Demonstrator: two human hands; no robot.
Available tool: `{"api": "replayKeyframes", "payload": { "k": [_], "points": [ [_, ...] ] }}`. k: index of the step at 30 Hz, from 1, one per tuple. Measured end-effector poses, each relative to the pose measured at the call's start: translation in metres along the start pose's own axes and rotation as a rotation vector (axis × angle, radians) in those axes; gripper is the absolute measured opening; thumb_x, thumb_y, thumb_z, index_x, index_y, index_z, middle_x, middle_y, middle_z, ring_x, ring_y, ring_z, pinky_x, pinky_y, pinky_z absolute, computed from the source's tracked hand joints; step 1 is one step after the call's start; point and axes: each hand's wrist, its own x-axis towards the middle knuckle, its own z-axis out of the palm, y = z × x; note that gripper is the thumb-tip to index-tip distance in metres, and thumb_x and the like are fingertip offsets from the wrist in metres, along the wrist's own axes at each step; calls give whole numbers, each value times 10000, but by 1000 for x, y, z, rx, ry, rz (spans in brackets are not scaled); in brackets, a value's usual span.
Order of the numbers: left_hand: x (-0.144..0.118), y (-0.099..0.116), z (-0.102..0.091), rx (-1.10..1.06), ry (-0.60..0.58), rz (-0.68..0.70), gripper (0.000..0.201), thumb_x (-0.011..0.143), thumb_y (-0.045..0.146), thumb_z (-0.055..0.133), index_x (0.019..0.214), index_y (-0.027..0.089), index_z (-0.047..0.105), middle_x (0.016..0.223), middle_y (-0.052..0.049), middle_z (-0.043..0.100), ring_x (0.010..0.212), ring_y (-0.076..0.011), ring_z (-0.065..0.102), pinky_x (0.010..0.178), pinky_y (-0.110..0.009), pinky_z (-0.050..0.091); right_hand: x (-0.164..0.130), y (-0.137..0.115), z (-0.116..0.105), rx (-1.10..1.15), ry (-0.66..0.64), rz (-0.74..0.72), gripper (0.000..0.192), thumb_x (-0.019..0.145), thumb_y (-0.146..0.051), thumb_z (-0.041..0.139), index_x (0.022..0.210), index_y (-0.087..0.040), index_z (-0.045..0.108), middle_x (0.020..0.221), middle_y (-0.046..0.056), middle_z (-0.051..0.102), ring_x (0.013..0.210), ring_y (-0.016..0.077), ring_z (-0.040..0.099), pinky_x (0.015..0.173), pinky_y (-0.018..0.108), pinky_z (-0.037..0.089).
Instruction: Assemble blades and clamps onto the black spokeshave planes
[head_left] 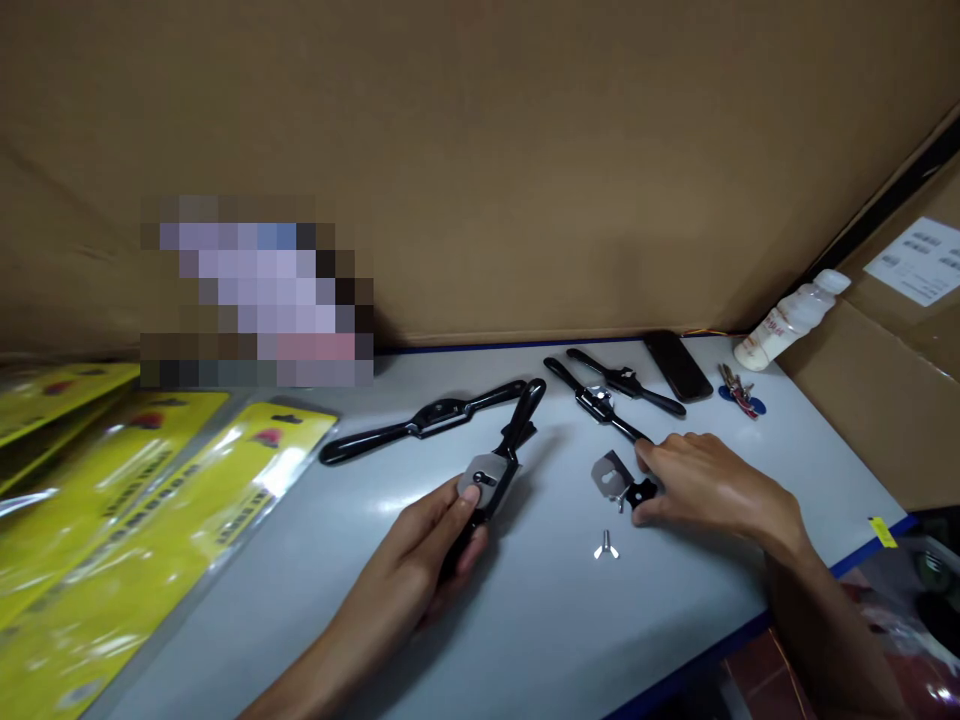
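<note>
I have the left hand (429, 552) gripping a spokeshave (522, 422), thumb on its blade (492, 466), presumably against slipping; the right hand (709, 487) straddles a lever cap (640, 493), pinched or not I can't tell.

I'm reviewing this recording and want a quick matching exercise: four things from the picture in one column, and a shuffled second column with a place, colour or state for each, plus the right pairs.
Column one
1. left hand
2. wing screw
3. phone
4. bottle

Column two
A. white cap on top
B. dark, lying flat to the left of the keys
C. gripping a black tool with a grey plate
D. silver, lying on the table

Right pairs: 1-C, 2-D, 3-B, 4-A
</note>
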Motion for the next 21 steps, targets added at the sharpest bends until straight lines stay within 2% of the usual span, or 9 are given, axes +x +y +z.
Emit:
{"api": "replayKeyframes", "payload": {
  "k": [3,8,17,21],
  "points": [
    [2,-5,-2,-22,-4,4,533,813,732,543,647,237,434,416,93,350,309,-59,232,276,-194,180,2,-4,0,-12,-18,-11,236,701,-325,795,777,-205,607,767,70,642,691,222,573,607,327,316],
    [2,-4,-2,-18,-15,31,489,851,688,526,681,237,440,429,97,371,311,-60,235,283,-183,196,7,-3,-2,-29,-70,-38,187,715,-312,765,755,-214,610,793,64,645,683,201,552,572,310,303],
    [1,2,2,-18,-49,59,471,842,684,508,713,241,414,497,94,401,323,-49,251,274,-161,193,8,8,2,25,-41,-91,194,712,-344,755,717,-233,596,743,28,600,673,185,519,560,287,278],
    [2,2,2,-27,-55,81,457,861,661,502,705,241,410,515,83,392,327,-47,246,261,-164,176,7,3,-9,115,24,-137,126,828,-342,694,798,-239,629,701,2,621,693,181,551,602,289,303]
  ]
}}
